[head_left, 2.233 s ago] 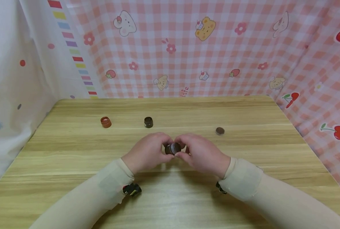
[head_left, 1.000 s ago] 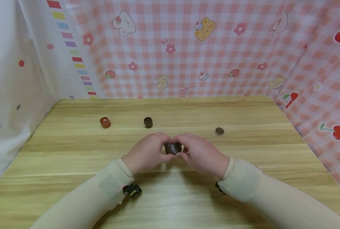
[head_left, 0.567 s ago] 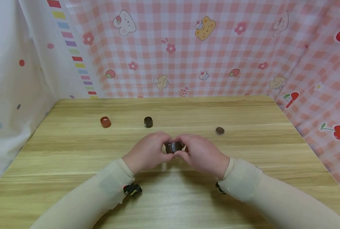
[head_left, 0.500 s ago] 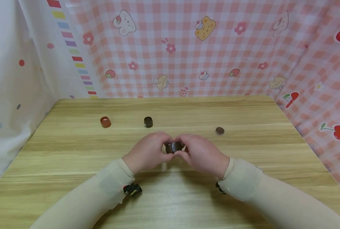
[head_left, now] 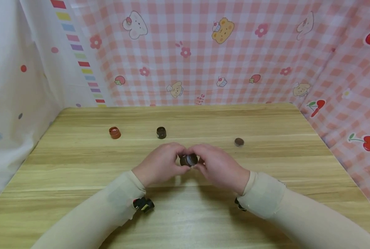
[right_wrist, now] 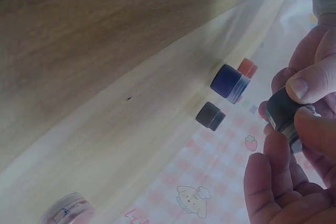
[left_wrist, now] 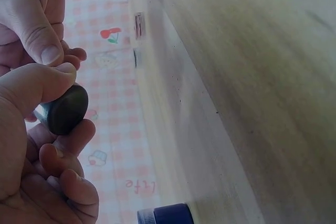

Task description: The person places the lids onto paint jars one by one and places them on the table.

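Observation:
A small dark jar (head_left: 185, 161) with a pale ridged band is held between both hands above the middle of the table, tilted on its side. My left hand (head_left: 160, 162) grips its dark body between thumb and fingers. At the ridged end, my right hand (head_left: 220, 169) pinches it with thumb and fingertips. The rounded dark base (left_wrist: 71, 111) shows beneath my left thumb in the left wrist view. In the right wrist view a little of the label shows on the dark body (right_wrist: 281, 107), and my right thumb lies over the ridged part.
Farther back stand a red jar (head_left: 114, 132) and a black jar (head_left: 161, 132). A flat round brown-topped piece (head_left: 239, 142) lies to the right. The right wrist view also has a blue jar (right_wrist: 228, 83), hidden from the head view. Patterned cloth (head_left: 185, 62) hangs behind the table.
My right thumb and fingers shift around the jar's ridged end, and the jar tilts slightly. My left hand keeps its grip in nearly the same place. The other pieces stay put.

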`<state>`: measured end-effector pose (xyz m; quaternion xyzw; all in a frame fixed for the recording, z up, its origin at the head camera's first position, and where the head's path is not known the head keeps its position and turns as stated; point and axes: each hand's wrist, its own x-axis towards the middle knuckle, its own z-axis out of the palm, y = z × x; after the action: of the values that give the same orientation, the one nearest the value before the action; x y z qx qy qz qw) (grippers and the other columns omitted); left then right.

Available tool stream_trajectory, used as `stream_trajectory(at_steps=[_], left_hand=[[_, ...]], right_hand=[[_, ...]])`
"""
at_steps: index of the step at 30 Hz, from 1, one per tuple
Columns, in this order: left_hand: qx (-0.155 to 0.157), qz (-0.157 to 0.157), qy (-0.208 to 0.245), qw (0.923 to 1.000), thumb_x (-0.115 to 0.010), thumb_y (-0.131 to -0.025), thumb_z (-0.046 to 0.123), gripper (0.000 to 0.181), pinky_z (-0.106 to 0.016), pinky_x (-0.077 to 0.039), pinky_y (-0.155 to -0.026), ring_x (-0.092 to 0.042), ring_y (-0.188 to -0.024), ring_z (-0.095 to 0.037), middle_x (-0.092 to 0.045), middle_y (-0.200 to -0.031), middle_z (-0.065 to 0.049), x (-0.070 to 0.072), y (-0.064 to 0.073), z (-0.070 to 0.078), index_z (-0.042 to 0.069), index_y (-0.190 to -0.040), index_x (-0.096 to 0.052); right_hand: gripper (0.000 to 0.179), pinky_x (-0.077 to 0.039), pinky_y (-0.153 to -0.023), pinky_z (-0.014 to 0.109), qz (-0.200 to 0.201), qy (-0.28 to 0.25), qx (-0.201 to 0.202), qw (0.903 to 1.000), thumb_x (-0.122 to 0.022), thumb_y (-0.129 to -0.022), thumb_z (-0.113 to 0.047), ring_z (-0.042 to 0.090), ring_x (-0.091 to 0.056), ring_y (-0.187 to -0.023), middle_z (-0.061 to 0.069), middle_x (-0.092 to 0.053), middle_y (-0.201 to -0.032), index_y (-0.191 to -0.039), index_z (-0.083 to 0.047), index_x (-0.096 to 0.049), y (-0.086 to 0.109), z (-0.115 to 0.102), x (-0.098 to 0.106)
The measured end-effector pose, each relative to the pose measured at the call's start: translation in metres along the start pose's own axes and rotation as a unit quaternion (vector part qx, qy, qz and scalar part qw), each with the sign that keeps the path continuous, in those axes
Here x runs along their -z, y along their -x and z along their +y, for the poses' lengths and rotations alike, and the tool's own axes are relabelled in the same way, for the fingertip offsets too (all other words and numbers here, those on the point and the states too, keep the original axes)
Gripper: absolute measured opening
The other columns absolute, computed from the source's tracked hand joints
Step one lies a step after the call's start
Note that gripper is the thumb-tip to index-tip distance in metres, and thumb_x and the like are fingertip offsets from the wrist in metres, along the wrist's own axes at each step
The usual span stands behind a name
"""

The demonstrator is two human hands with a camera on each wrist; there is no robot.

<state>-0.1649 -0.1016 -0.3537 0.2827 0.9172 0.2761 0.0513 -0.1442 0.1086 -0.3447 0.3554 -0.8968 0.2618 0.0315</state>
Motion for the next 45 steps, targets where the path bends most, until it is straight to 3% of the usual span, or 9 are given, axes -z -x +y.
stream_trajectory(at_steps=[12, 24, 33, 40, 45], left_hand=[[-0.004, 0.003, 0.001, 1.0000, -0.084, -0.088, 0.023, 0.022, -0.027, -0.045, -0.068, -0.054, -0.076, -0.012, -0.065, -0.087, 0.005, 0.0015, 0.0002, 0.0006, 0.012, -0.104, -0.073], [-0.021, 0.013, -0.002, 0.9997, -0.084, -0.087, 0.023, 0.018, -0.028, -0.047, -0.072, -0.058, -0.080, -0.014, -0.066, -0.087, 0.005, 0.0019, 0.0000, 0.0002, 0.014, -0.098, -0.072], [-0.021, 0.012, -0.005, 0.9997, -0.084, -0.087, 0.022, 0.018, -0.030, -0.050, -0.076, -0.061, -0.083, -0.016, -0.068, -0.091, 0.005, -0.0003, -0.0007, -0.0010, 0.014, -0.099, -0.073], [-0.009, 0.015, -0.006, 0.9998, -0.085, -0.088, 0.024, 0.024, -0.030, -0.048, -0.072, -0.057, -0.079, -0.013, -0.068, -0.091, 0.005, -0.0012, -0.0006, -0.0011, 0.012, -0.106, -0.075], [-0.007, 0.019, -0.005, 0.9998, -0.085, -0.088, 0.023, 0.024, -0.031, -0.050, -0.077, -0.062, -0.086, -0.018, -0.070, -0.096, 0.004, -0.0011, -0.0004, -0.0004, 0.012, -0.107, -0.075]], right_hand=[[0.040, -0.060, -0.083, 0.030, 0.012, 0.004, -0.011, 0.9999, -0.078, -0.092, -0.001, 0.016, -0.069, -0.095, 0.007, -0.073, -0.122, -0.129, -0.012, -0.069, 0.0019, 0.0010, 0.0004], [0.036, -0.060, -0.082, 0.029, 0.028, 0.005, 0.012, 0.9995, -0.076, -0.091, 0.005, 0.015, -0.068, -0.096, 0.004, -0.072, -0.118, -0.121, -0.013, -0.069, 0.0014, 0.0022, -0.0005], [0.036, -0.060, -0.085, 0.029, 0.006, -0.002, 0.002, 1.0000, -0.073, -0.092, 0.007, 0.016, -0.068, -0.103, 0.006, -0.071, -0.120, -0.123, -0.011, -0.070, 0.0006, 0.0009, 0.0023], [0.042, -0.061, -0.084, 0.030, -0.002, 0.003, -0.009, 1.0000, -0.077, -0.092, 0.000, 0.018, -0.071, -0.099, 0.008, -0.072, -0.124, -0.132, -0.009, -0.068, 0.0017, 0.0019, 0.0040], [0.036, -0.059, -0.086, 0.034, -0.013, -0.002, -0.030, 0.9995, -0.077, -0.096, -0.013, 0.016, -0.069, -0.101, 0.005, -0.074, -0.119, -0.130, -0.008, -0.068, -0.0002, 0.0008, 0.0045]])
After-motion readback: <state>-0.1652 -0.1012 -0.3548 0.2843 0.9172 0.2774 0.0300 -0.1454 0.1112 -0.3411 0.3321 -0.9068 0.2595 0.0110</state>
